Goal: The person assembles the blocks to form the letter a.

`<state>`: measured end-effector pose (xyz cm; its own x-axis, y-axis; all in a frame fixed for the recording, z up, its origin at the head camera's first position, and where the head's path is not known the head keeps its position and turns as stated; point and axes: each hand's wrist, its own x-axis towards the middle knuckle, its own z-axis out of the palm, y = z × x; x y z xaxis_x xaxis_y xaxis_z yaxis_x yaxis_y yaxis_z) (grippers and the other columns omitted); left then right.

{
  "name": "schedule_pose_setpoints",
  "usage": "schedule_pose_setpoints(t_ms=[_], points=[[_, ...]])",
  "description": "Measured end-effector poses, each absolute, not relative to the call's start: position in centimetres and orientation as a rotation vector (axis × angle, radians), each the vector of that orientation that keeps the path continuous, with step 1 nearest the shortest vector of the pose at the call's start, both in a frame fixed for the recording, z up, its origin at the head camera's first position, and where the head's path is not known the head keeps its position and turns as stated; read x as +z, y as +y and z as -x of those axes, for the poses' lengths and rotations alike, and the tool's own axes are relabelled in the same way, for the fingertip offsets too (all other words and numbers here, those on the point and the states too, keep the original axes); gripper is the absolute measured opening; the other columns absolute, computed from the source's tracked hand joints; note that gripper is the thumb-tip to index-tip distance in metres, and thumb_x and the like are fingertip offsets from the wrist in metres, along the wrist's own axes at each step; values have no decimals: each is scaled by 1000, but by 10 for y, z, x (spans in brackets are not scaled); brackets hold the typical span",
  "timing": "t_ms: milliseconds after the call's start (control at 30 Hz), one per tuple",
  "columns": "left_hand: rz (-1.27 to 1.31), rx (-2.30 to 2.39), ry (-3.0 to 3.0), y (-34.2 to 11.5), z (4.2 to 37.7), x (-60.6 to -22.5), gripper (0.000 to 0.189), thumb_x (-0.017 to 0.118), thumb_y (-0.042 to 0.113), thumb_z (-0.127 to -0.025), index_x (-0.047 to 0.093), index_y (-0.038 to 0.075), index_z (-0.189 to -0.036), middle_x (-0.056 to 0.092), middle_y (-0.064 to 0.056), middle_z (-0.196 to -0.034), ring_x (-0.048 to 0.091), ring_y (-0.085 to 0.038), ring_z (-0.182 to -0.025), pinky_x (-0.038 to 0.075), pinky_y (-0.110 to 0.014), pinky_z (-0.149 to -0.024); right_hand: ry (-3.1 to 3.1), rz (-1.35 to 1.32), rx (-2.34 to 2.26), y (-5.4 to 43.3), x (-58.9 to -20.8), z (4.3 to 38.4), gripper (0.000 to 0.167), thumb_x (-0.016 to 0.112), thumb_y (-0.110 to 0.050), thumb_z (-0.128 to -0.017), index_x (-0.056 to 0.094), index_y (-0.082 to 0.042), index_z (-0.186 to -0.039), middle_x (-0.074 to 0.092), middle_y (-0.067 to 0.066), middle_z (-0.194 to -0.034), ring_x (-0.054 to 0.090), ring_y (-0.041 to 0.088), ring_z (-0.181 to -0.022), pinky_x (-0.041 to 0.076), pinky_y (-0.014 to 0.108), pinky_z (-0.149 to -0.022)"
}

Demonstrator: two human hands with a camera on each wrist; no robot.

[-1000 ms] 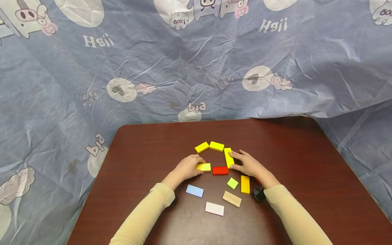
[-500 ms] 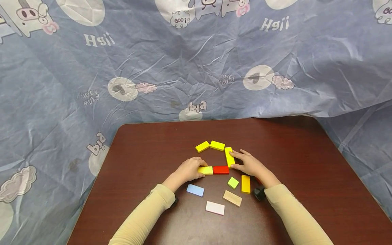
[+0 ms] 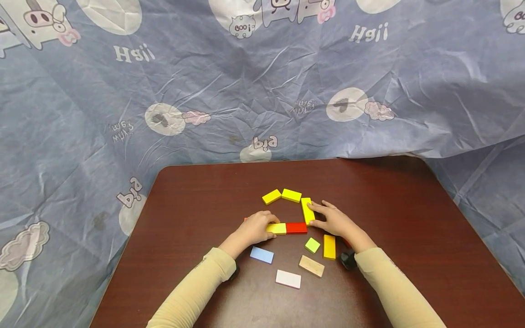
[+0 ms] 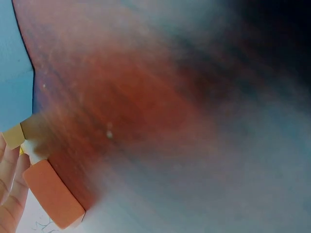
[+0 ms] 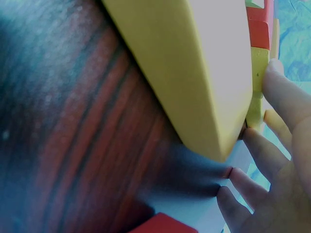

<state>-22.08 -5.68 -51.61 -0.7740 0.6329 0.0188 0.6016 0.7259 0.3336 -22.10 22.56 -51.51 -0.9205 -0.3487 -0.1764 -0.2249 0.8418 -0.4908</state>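
Observation:
In the head view my left hand (image 3: 255, 228) pinches a yellow block (image 3: 278, 228), thumb on its near side and fingers on its far side. That block's right end meets a red block (image 3: 296, 228). Along the right stands another yellow block (image 3: 307, 211); the extended thumb and fingers of my right hand (image 3: 334, 223) touch its right side. Two yellow blocks, a left one (image 3: 271, 197) and a right one (image 3: 291, 195), form the far edge of this ring. In the right wrist view, the straight fingers (image 5: 265, 150) lie beside the yellow block (image 5: 260, 73).
Nearer lie a blue block (image 3: 261, 255), a white block (image 3: 288, 279), a plain wooden block (image 3: 311, 266), a small green block (image 3: 312, 245) and an amber block (image 3: 330, 247). An orange-red block (image 4: 53, 194) is beside the left hand. A patterned cloth (image 3: 262, 91) hangs behind the table (image 3: 197, 191).
My left hand has brought its yellow block slightly nearer and to the right, closing the gap to the red block. My right hand has stayed at its yellow block.

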Motion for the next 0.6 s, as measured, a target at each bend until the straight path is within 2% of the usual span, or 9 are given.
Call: schedule_pose_setpoints(t_ms=[267,600], points=[[-1025,453,2826,-47,220,-513,43,75,39,-86,69,17,-123,68,1,-112,61,-16,-104,52,-32,-90,2776,451,-683,226,-514,220,67,67,-40,-92,44,-14,-149,39,17,-155,24,49,-144,29,67,-109],[-1045,373,2884,-31,217,-515,42,72,48,-87,74,19,-116,68,4,-107,61,-13,-98,53,-30,-78,2765,428,-683,225,-514,220,68,67,-42,-92,44,-14,-149,39,16,-155,24,49,-144,30,68,-108]])
